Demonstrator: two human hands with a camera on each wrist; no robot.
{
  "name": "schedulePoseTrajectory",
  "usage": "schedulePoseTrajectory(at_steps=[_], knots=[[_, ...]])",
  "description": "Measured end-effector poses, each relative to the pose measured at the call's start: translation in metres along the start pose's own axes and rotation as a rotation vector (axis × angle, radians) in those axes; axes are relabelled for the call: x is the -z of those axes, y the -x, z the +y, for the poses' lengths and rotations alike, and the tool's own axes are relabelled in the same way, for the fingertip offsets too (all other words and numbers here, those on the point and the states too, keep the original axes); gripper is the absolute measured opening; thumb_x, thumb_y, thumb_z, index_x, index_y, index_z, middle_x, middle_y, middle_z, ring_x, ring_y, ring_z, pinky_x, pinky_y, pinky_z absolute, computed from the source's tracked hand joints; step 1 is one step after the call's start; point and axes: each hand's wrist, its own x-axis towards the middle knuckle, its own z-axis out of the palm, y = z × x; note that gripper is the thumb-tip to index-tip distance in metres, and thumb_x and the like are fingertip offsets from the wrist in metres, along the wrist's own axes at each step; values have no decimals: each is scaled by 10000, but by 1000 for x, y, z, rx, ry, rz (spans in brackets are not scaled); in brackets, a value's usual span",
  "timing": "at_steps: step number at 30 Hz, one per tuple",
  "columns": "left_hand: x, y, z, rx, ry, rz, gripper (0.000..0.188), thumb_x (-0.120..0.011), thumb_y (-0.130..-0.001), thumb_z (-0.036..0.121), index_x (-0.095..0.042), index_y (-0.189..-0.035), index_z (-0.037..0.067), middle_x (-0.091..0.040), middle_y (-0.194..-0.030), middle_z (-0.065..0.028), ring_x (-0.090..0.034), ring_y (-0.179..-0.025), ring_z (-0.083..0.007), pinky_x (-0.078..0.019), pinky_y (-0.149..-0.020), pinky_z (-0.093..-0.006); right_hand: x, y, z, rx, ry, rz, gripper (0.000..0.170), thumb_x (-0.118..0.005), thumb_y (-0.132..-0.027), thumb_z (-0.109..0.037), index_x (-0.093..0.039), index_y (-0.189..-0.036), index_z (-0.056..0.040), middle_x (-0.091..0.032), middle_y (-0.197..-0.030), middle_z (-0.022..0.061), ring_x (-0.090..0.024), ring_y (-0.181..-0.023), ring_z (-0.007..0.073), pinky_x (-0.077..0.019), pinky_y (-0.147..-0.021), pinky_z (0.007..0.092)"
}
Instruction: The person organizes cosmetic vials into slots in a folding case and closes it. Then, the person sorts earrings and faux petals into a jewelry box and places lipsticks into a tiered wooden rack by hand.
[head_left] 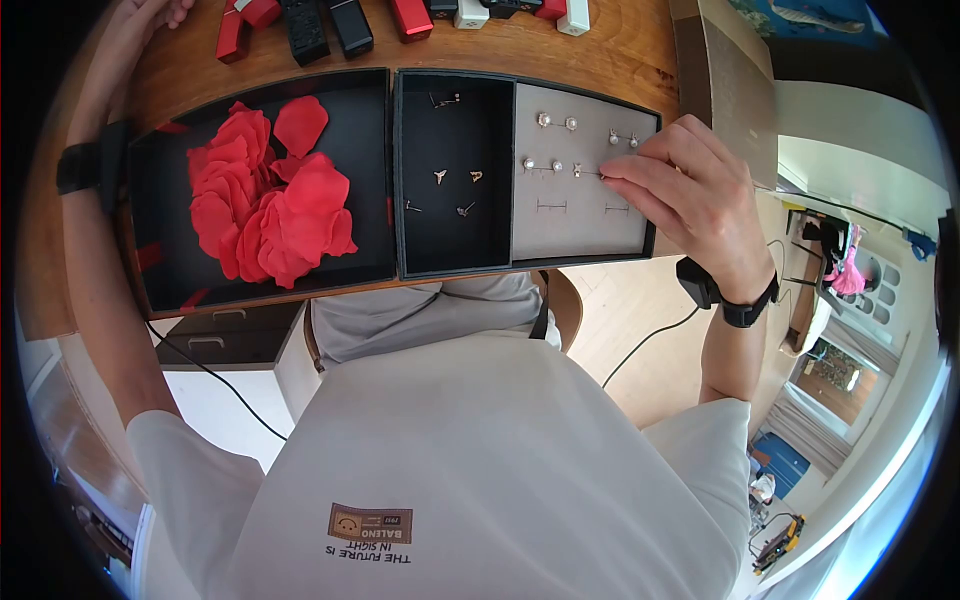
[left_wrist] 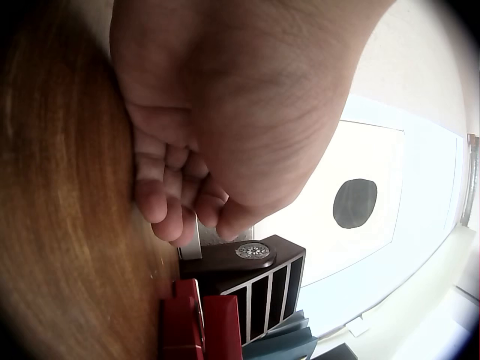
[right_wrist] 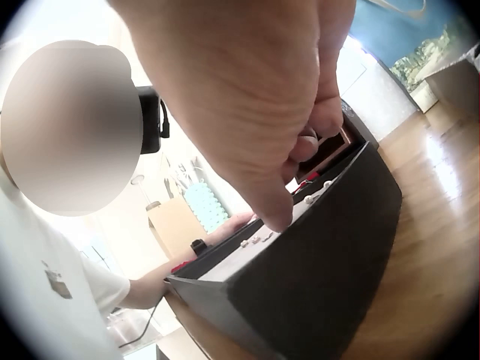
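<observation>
My right hand (head_left: pixel 695 185) is over the grey earring pad (head_left: pixel 585 235), thumb and forefinger pinched at the right end of a slit. The small earring between those fingertips is mostly hidden by them. At that slit's other end sits a small gold earring (head_left: pixel 578 170). Pearl earrings (head_left: pixel 557 122) stand in pairs in other slits; the two front slits (head_left: pixel 551 206) hold none. Beside the pad, a black compartment (head_left: pixel 490 240) contains several loose earrings (head_left: pixel 440 177). My left hand (left_wrist: pixel 232 112) rests on the wooden table, fingers loosely bent, holding nothing.
Left of the earring box, a black box tray (head_left: pixel 370 110) holds a heap of red petals (head_left: pixel 290 220). Several red, black and white small boxes (head_left: pixel 410 18) line the table's far side. A cardboard box (head_left: pixel 715 80) stands at the right. Cables hang from both wrists.
</observation>
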Motion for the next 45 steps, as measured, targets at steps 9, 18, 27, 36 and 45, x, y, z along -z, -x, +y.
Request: schedulePoseTrajectory(at_steps=[9,18,27,36,45], knots=[[0,-1,-1,-3,1,6,347,-518,-1108,419,-514,-890,148,-433,-857,67,-404,-798,-48,-345,-792,-216,-2,1,-3,-148,-138,-38,108,-798,-820,-66,-755,-919,-65,-624,-851,62,-627,-803,253,-539,-687,362],[0,-1,-2,-8,4,-1,344,-518,-1109,412,-512,-889,148,-435,-857,66,-408,-799,-49,-346,-797,-217,-3,4,-7,-261,-107,42,128,-814,-816,-40,-788,-936,-74,-640,-846,63,-634,-795,238,-525,-661,346],[2,-2,-3,-13,-1,-10,344,-512,-1113,405,-515,-887,145,-441,-856,64,-411,-801,-48,-347,-795,-217,-2,6,-4,-95,-108,17,190,-856,-754,-46,-813,-935,-85,-628,-824,30,-593,-726,204,-504,-599,331],[3,-4,-3,-25,-9,-25,340,-500,-1119,388,-514,-883,144,-440,-853,62,-406,-795,-50,-348,-785,-218,-11,7,-4,-144,-81,83,166,-869,-755,-80,-816,-913,-81,-644,-812,34,-623,-751,208,-522,-611,322],[-2,0,3,-21,2,4,335,-505,-1117,389,-529,-888,145,-447,-852,65,-410,-790,-47,-348,-776,-218,-6,14,-10,-218,-81,96,185,-886,-738,-83,-821,-912,-81,-660,-803,39,-638,-758,199,-540,-621,325]])
